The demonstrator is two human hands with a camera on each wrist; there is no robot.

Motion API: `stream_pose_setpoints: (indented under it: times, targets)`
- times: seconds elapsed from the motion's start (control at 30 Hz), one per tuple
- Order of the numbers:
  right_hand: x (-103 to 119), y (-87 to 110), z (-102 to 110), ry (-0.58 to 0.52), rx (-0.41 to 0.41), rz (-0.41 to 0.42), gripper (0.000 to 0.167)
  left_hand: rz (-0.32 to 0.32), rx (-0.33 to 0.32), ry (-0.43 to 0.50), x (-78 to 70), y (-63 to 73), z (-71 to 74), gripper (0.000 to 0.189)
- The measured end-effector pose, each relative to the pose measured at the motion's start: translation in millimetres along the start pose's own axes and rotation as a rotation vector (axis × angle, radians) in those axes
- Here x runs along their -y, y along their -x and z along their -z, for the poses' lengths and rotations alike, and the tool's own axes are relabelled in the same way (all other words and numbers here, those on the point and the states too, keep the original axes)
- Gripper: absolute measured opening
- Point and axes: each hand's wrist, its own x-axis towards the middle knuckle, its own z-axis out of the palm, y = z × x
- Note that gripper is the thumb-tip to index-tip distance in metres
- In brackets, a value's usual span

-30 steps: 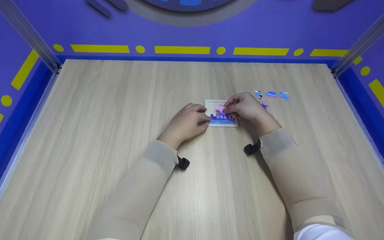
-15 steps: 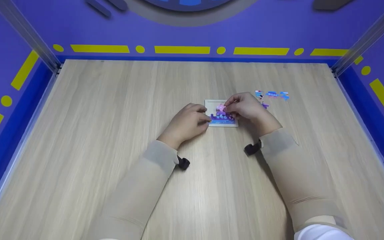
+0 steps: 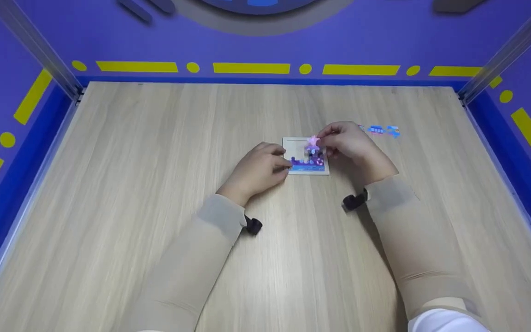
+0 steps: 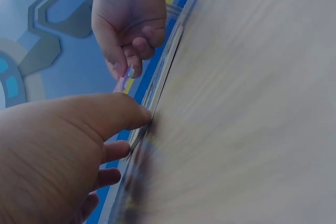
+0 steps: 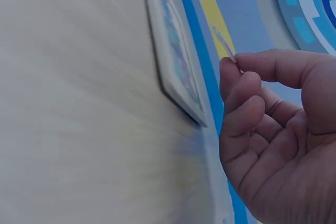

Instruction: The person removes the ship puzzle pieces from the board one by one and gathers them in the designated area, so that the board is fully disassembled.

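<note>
A pink and purple jigsaw puzzle piece point(image 3: 312, 142) is pinched between the thumb and index finger of my right hand point(image 3: 351, 140), raised above the right part of a white-rimmed puzzle tray point(image 3: 306, 174). The right wrist view shows the puzzle piece point(image 5: 224, 43) edge-on, apart from the tray point(image 5: 181, 103). My left hand point(image 3: 258, 168) grips the tray's left edge with thumb and fingers; in the left wrist view the thumb of this left hand point(image 4: 68, 135) lies on that edge. Blue and purple pieces fill the tray's near part, and its upper left shows bare board.
Beyond the right hand, loose puzzle pieces point(image 3: 376, 130) lie on the wooden table point(image 3: 178, 138); the hand partly covers them. Blue-purple walls point(image 3: 265, 50) with yellow marks stand at the back and sides. A black wrist camera point(image 3: 253, 226) sits below the left hand.
My right hand has lifted the pink and purple puzzle piece and moved it slightly up and to the right, now covering some loose pieces. The left hand stays at the tray's edge.
</note>
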Motion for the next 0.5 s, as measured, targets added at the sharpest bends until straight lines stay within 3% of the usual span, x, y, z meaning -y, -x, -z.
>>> stream_pose_setpoints:
  times: [0.23, 0.5]
  targets:
    - [4.3, 5.1, 19.3, -0.037, -0.029, -0.003, 0.021, -0.009, -0.003, -0.001, 0.0, 0.1, 0.3, 0.029]
    - [2.6, 12.1, 55.6, -0.088, -0.09, -0.009, 0.016, -0.015, -0.005, 0.004, -0.1, 0.2, 0.4, 0.028]
